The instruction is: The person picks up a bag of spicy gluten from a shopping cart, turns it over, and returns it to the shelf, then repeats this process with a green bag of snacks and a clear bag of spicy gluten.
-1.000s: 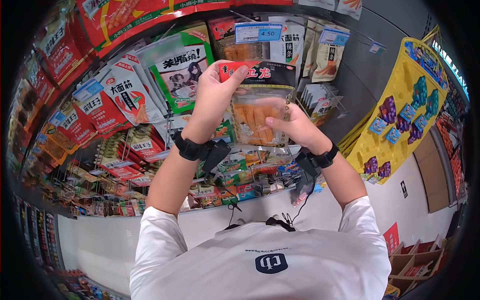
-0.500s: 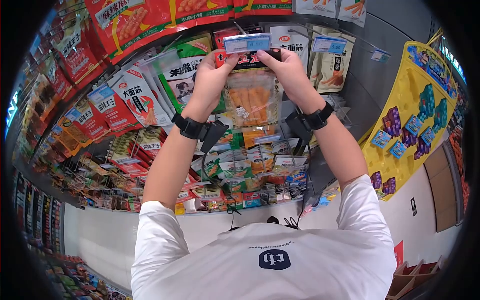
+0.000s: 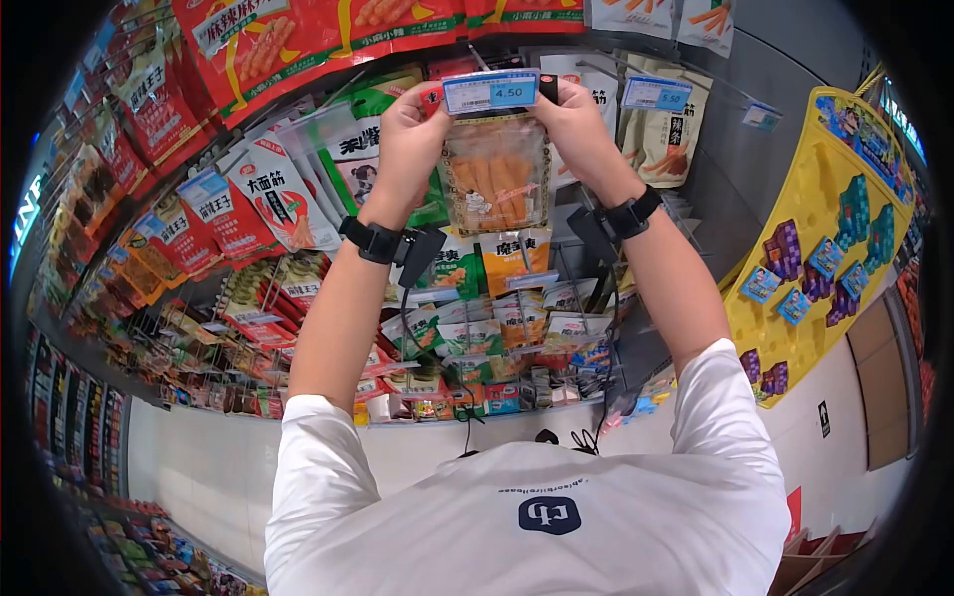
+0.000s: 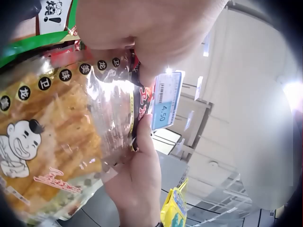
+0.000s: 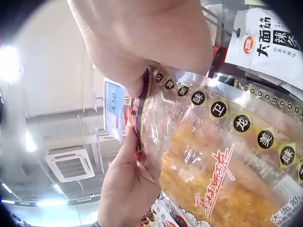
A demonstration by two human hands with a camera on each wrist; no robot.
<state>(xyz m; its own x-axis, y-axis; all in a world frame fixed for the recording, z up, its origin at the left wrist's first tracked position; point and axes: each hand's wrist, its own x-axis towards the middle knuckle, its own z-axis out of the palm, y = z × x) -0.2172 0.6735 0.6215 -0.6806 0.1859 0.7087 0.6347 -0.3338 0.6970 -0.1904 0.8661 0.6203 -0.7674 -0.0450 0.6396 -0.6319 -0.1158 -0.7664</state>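
A clear snack bag [image 3: 497, 179] of orange-brown strips, with a black and red top band, hangs upright between both hands. My left hand [image 3: 409, 154] pinches its upper left corner, the thumb across the front of the band. At the opposite upper corner my right hand [image 3: 584, 139] pinches the band the same way. A blue and white price tag [image 3: 492, 92] marked 4.50 overlaps the bag's top in the head view. In the left wrist view, the thumbs press the black band [image 4: 140, 106] just beside the tag. The hook behind the band is hidden.
A green snack bag [image 3: 358, 164] hangs to the left, and pale bags [image 3: 664, 134] hang right under a 5.50 tag. Red bags [image 3: 328, 45] hang above. Below are rows of small packets [image 3: 497, 323] on hooks. A yellow hanging display [image 3: 815, 248] stands at the right.
My right hand has moved from the bag's lower right side to its upper right corner. The bag has risen toward the rack, and its top now sits behind the 4.50 tag.
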